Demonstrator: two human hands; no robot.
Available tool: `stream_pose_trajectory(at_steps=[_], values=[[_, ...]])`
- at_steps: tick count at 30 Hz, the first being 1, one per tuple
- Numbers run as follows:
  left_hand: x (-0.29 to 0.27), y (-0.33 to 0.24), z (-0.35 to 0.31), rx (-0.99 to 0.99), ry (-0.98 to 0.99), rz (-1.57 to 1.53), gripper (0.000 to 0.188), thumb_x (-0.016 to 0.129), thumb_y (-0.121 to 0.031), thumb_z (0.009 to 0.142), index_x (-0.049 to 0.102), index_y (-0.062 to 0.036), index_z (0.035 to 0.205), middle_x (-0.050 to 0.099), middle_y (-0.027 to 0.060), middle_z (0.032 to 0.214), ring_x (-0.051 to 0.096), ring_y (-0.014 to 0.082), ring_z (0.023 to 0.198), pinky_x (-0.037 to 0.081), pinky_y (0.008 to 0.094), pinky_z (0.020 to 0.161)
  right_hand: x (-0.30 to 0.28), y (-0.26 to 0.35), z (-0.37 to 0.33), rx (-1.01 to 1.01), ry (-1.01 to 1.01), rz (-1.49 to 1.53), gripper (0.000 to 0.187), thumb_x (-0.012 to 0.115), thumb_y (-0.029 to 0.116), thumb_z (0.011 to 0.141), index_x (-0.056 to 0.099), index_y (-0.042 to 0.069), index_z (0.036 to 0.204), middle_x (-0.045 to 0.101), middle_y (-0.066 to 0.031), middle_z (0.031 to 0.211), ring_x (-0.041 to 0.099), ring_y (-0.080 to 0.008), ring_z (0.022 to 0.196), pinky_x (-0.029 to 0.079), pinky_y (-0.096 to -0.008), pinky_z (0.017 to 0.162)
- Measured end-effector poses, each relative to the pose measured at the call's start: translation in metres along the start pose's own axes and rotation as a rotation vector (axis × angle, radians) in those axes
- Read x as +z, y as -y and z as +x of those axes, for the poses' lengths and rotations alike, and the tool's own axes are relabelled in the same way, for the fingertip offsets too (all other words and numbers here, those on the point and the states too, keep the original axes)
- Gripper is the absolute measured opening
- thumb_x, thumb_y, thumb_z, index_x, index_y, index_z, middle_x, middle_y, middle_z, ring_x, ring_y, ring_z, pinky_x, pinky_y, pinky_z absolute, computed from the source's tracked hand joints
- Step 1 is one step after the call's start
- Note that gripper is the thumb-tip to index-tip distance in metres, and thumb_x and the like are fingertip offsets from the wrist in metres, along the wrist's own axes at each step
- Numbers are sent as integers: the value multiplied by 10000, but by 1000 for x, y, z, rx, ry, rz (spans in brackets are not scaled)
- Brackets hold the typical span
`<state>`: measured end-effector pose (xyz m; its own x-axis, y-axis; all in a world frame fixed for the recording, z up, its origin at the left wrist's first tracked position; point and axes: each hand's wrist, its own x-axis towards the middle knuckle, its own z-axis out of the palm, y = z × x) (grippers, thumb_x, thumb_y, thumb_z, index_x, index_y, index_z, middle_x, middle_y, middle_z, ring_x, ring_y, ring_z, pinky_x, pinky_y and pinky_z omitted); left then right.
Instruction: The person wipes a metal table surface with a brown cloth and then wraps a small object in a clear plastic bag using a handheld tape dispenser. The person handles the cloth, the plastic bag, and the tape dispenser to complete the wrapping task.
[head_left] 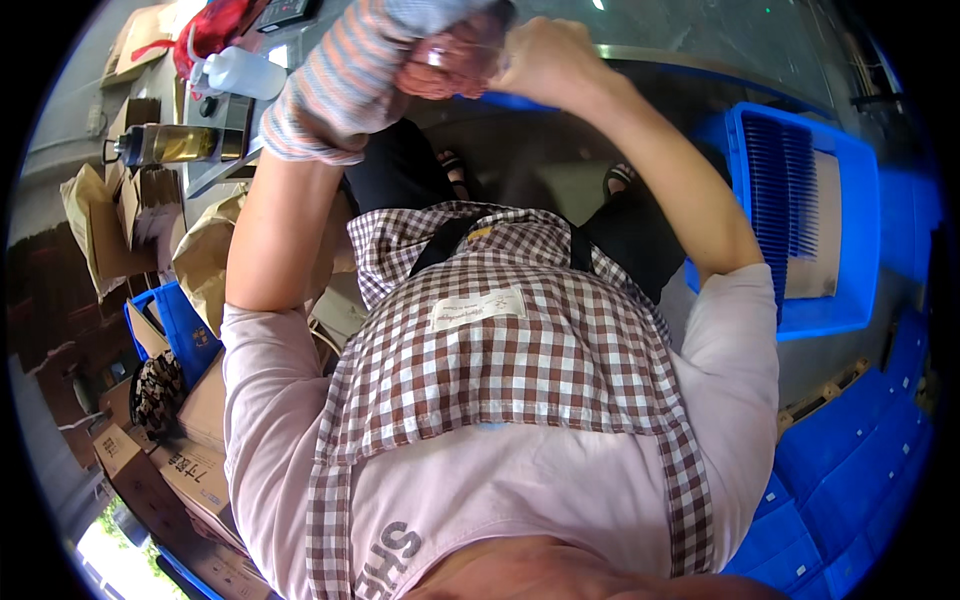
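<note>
My left hand (450, 62) is raised at the top of the head view in a striped knit work glove (345, 85) with a wrinkled reddish-brown coating. Its fingers look curled inward, and whatever they may hold is hidden. Close against the gloved fingers, my bare right hand (552, 62) is closed like a fist. What lies between the two hands cannot be made out. A blue edge (520, 102) shows just under them.
At the upper left stand a white squeeze bottle (245, 73), a drink bottle (180, 143) and a red bag (215, 35). Cardboard boxes (195, 475) and a paper bag (208, 258) lie left. On the right, a blue crate (858, 220) holds dark comb-like racks (785, 190); blue bins (850, 440) sit below.
</note>
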<state>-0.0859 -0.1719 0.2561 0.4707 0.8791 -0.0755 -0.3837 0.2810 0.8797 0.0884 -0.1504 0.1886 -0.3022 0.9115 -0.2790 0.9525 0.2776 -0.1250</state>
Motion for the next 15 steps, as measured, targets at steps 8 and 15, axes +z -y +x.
stream_pose_trajectory(at_steps=[8, 15], values=[[-43, -9, -16, -70, 188, -395, 483, 700, -384, 949, 600, 20, 1192, 669, 103, 953, 648, 245, 814, 534, 357, 707, 85, -145, 77, -121, -794, -46, 615, 816, 307, 792, 594, 215, 1358, 704, -147, 1038, 682, -352, 962, 515, -464, 886], [-50, -5, -23, -165, 240, -569, 473, 665, -425, 964, 582, -28, 1208, 582, 34, 941, 547, 192, 775, 466, 348, 688, -14, -26, -13, -909, -602, 1491, 520, 780, 235, 884, 592, -24, 1295, 596, -105, 1290, 549, -212, 1241, 420, -353, 1051]])
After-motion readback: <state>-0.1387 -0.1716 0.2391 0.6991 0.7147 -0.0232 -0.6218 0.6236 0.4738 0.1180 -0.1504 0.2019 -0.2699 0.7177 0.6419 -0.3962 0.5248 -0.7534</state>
